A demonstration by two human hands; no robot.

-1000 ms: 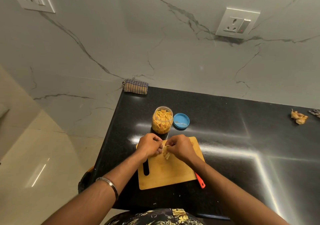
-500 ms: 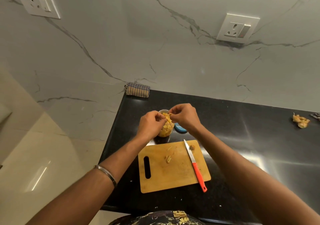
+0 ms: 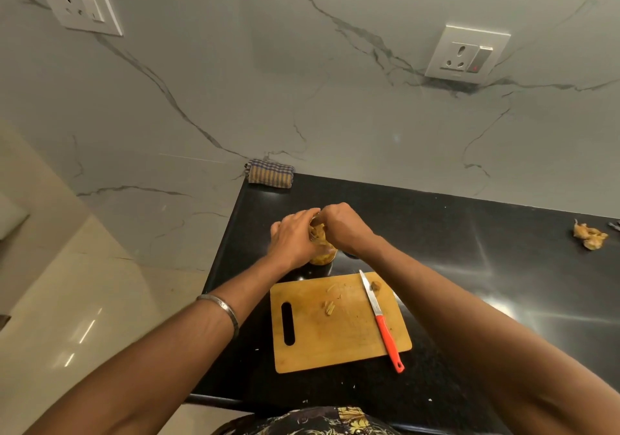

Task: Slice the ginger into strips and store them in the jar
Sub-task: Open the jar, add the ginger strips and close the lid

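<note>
A clear jar (image 3: pixel 324 256) holding ginger strips stands on the black counter just beyond the wooden cutting board (image 3: pixel 335 340). My left hand (image 3: pixel 293 238) wraps round the jar's left side up to its rim. My right hand (image 3: pixel 345 226) is over the jar's mouth with its fingertips curled down, pinching ginger strips (image 3: pixel 317 231) there. A few loose strips (image 3: pixel 329 307) and a small ginger chunk (image 3: pixel 375 286) lie on the board. The red-handled knife (image 3: pixel 385 330) lies along the board's right edge, blade pointing away from me.
A folded checked cloth (image 3: pixel 270 173) lies at the counter's back left corner against the marble wall. Ginger scraps (image 3: pixel 589 235) sit at the far right of the counter (image 3: pixel 469 267). The counter's left edge drops to the floor. The jar's blue lid is hidden behind my right wrist.
Both hands lifted strips off the board and carried them to the jar. Since half a second ago they have sunk onto the jar's mouth and the left hand has closed round the jar.
</note>
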